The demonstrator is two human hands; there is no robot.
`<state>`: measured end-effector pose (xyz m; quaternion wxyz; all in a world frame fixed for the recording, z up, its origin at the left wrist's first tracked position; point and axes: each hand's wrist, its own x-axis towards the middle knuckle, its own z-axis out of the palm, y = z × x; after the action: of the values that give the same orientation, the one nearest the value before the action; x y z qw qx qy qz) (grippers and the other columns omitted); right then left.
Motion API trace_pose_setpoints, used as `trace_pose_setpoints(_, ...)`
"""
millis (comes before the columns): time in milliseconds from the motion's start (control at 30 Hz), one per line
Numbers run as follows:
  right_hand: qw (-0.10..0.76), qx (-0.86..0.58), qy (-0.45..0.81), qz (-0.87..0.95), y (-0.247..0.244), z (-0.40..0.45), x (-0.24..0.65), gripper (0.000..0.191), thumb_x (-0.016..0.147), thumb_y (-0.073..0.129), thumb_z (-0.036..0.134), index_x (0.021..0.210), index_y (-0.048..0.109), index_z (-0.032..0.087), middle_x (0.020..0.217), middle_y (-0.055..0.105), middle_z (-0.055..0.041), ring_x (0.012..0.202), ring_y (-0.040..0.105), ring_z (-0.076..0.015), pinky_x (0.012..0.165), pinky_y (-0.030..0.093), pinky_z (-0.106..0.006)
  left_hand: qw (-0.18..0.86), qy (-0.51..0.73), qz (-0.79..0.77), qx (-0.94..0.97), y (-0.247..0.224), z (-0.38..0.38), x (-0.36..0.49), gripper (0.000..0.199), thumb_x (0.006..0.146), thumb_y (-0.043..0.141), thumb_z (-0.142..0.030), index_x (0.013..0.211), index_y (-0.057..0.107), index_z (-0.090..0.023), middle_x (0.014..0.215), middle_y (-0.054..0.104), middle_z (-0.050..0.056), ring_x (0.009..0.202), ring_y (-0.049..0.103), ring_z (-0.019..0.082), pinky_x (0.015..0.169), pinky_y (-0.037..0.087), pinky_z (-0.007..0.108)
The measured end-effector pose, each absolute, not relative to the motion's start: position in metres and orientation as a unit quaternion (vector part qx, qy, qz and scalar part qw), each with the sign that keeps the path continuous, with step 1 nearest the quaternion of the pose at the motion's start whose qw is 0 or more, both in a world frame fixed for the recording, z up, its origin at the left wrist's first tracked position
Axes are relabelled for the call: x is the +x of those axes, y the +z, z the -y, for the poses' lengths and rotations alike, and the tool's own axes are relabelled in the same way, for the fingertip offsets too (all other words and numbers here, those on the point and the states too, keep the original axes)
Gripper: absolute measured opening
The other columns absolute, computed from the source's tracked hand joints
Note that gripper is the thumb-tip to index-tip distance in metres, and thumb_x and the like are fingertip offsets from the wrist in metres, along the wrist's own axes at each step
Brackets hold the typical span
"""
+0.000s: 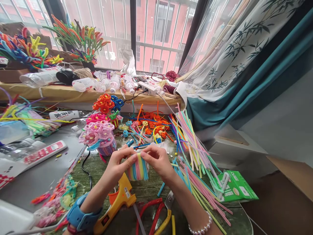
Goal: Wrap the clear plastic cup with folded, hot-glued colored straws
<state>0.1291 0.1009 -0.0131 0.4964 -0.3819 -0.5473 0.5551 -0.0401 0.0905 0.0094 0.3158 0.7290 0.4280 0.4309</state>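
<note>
My left hand (122, 162) and my right hand (157, 161) meet at mid-table. Both pinch the upper edge of a row of pastel pipe cleaners (138, 169), striped blue, yellow and pink, set side by side. A clear edge shows beside the row; what lies behind it is hidden. Below my hands is a yellow hot glue gun (127, 192), partly behind my left forearm. Near my right forearm lies a hand tool (169, 199) with a metal pivot and red and yellow handles. A pot of pink pipe-cleaner flowers (97, 132) stands just beyond my left hand.
Loose pipe cleaners (195, 176) spread to the right, beside a green packet (236, 186). Orange and blue pipe-cleaner pieces (154, 122) lie at the back. Plastic bottles (84, 84) and a power strip (147, 88) line the windowsill. A black cable (89, 169) curves at left.
</note>
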Motion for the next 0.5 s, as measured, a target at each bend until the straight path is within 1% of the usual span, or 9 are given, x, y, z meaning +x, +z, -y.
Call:
trace_pose_setpoints(100,0.512,-0.350,0.589,0.518,-0.0115,-0.1010,0.1296,0.031,0.070,0.077,0.048,0.078,0.070,0.019,0.070,0.063,0.0013,0.058,0.046,-0.0105,0.055,0.036,-0.024,0.349,0.431,-0.434,0.710,0.0098,-0.0906,-0.0400,0.038,0.088,0.053,-0.041,0.057,0.058,-0.019,0.058,0.052,0.000,0.067,0.044,0.017,0.062,0.036,0.029)
trace_pose_setpoints(167,0.520,-0.330,0.596,0.515,-0.0104,-0.1015,0.1309,0.029,0.069,0.079,0.044,0.079,0.071,0.019,0.073,0.064,0.0010,0.059,0.046,-0.0097,0.055,0.036,-0.023,0.380,0.430,-0.440,0.691,0.0092,-0.0908,-0.0404,0.037,0.086,0.055,-0.040,0.057,0.058,-0.019,0.059,0.049,0.000,0.068,0.042,0.017,0.061,0.034,0.028)
trace_pose_setpoints(367,0.517,-0.309,0.603,0.523,-0.0115,-0.1035,0.1338,0.023,0.071,0.081,0.037,0.076,0.070,0.018,0.063,0.056,0.0043,0.053,0.035,-0.0067,0.050,0.028,-0.022,0.441,0.430,-0.432,0.659,0.0055,-0.0907,-0.0412,0.036,0.085,0.057,-0.042,0.058,0.056,-0.018,0.061,0.046,-0.001,0.069,0.039,0.016,0.063,0.031,0.027)
trace_pose_setpoints(500,0.520,-0.308,0.606,0.518,-0.0125,-0.1040,0.1343,0.024,0.070,0.082,0.038,0.075,0.070,0.018,0.062,0.056,0.0041,0.054,0.036,-0.0073,0.050,0.028,-0.023,0.455,0.434,-0.430,0.648,0.0040,-0.0909,-0.0404,0.035,0.084,0.058,-0.041,0.058,0.055,-0.018,0.062,0.044,-0.001,0.069,0.039,0.016,0.063,0.030,0.027)
